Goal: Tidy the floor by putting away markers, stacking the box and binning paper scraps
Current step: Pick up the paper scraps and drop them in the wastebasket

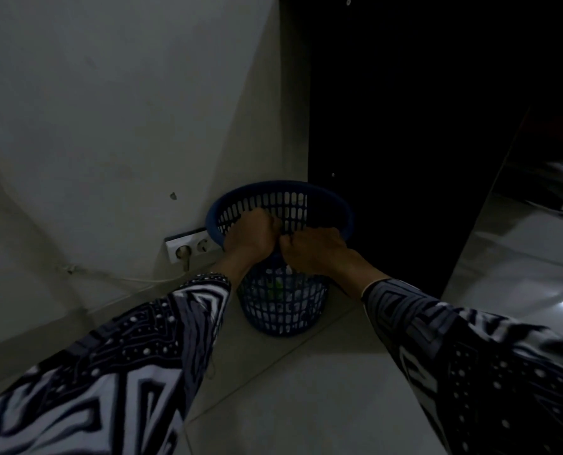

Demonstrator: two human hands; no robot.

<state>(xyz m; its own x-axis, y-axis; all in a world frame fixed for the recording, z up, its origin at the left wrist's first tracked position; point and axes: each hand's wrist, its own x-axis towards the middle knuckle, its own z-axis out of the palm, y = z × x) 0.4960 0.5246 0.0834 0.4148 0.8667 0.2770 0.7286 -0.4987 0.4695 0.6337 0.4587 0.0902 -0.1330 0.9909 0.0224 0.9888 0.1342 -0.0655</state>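
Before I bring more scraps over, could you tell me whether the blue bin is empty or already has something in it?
Partly filled: through the slotted wall of the blue bin, pale scraps show in its lower half.

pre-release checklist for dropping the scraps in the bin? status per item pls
1. Both hands over the bin mouth: ok. Left hand and right hand sit above the blue basket.
2. Scraps in the grip: cannot tell. Fingers are curled; a little white shows between the hands, too dim to confirm.
3. Basket upright: ok, standing on the floor tiles in the corner.
4. Room inside: ok. Pale litter shows through the slots only in the lower part.
5. Wall socket and cable beside the basket: ok, apart from the hands.
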